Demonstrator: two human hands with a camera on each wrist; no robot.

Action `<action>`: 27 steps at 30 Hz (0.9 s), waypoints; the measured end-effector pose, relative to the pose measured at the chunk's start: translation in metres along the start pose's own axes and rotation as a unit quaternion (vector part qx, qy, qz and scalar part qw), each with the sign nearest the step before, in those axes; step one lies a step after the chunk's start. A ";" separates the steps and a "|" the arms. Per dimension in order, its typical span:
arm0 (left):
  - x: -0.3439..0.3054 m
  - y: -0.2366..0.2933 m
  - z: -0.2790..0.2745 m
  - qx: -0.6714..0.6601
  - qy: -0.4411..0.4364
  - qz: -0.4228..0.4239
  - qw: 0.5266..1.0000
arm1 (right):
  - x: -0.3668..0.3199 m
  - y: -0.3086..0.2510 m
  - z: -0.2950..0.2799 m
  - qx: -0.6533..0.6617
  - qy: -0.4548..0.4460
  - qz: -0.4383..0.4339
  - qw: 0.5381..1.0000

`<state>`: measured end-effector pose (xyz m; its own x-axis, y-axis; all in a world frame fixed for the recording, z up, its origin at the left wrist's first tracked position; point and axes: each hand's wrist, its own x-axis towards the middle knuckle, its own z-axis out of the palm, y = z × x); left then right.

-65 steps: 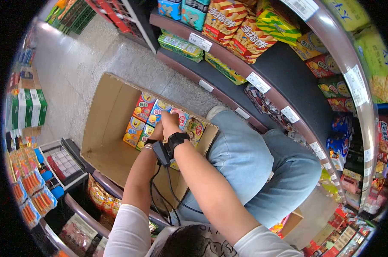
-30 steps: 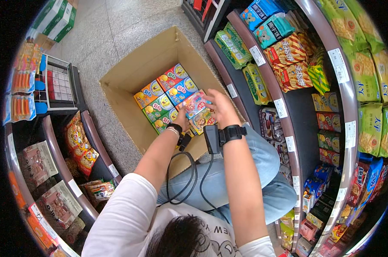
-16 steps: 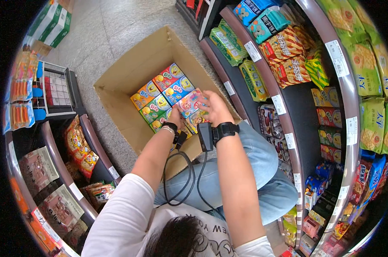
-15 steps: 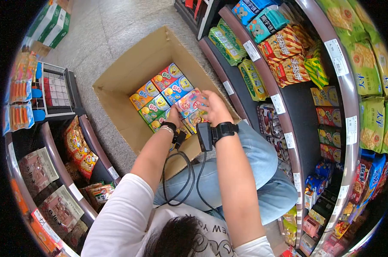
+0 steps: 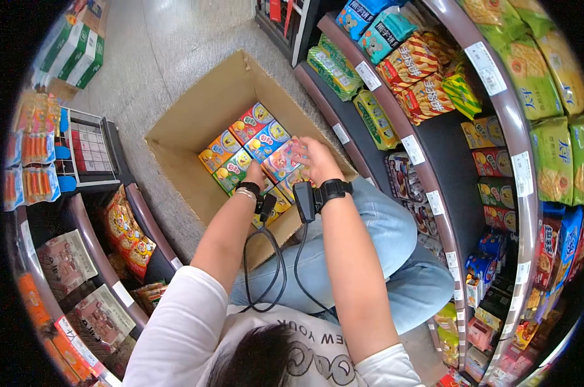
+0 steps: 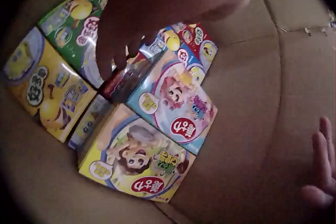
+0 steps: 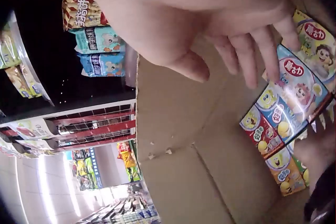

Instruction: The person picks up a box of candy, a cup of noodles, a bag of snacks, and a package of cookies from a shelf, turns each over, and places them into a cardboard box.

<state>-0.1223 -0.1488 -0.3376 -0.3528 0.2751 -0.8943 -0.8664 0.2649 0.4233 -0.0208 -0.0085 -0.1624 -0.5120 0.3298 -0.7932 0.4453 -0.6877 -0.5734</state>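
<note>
Inside a cardboard carton (image 5: 176,145), small colourful snack boxes lie packed together. My left hand (image 5: 256,175) reaches in from the left, its fingertips down in the gap beside a pink-and-blue snack box (image 6: 176,98). In the left wrist view, a yellow snack box (image 6: 139,161) with a cartoon figure lies next to it. My right hand (image 7: 210,19) is spread over the carton's right side, fingers loosely extended towards the pink-and-blue box's far edge. Green, orange, red and blue snack boxes (image 5: 268,140) fill the rest of the group.
Shelves with bagged biscuits (image 5: 427,97) curve along the right. More shelving (image 5: 79,258) with packets stands at the left, beside a wire rack (image 5: 89,145). Black cables (image 5: 282,258) hang from the wrist cameras across the lap. Bent knees (image 5: 382,238) touch the carton's near side.
Both hands were close together over the boxes at first, then parted to either side of the pink-and-blue box. Over the last half second they have barely moved; the view has shifted slightly.
</note>
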 end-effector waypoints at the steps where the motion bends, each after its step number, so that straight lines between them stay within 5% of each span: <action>1: 0.017 0.000 -0.016 0.042 -0.001 0.014 0.999 | 0.002 0.003 -0.001 0.017 -0.010 -0.008 1.000; 6: -0.042 0.039 -0.008 0.002 0.015 0.128 0.992 | -0.014 0.001 0.003 0.079 -0.035 -0.050 0.995; 11: -0.077 0.063 0.005 0.034 -0.111 0.171 0.978 | -0.043 0.002 -0.009 0.115 -0.068 -0.135 0.982; 18: -0.164 0.074 0.076 0.095 -0.143 0.330 0.928 | -0.081 0.015 -0.027 0.188 -0.066 -0.276 0.940; 27: -0.281 0.038 0.195 0.130 -0.322 0.324 0.880 | -0.173 0.022 -0.076 0.345 -0.119 -0.423 0.830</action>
<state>0.0131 -0.0364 -0.0419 -0.3978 0.8906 -0.2204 -0.4175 0.0382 0.9079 0.1330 -0.0319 -0.0536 -0.5944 0.8021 -0.0578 -0.6306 -0.5095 -0.5854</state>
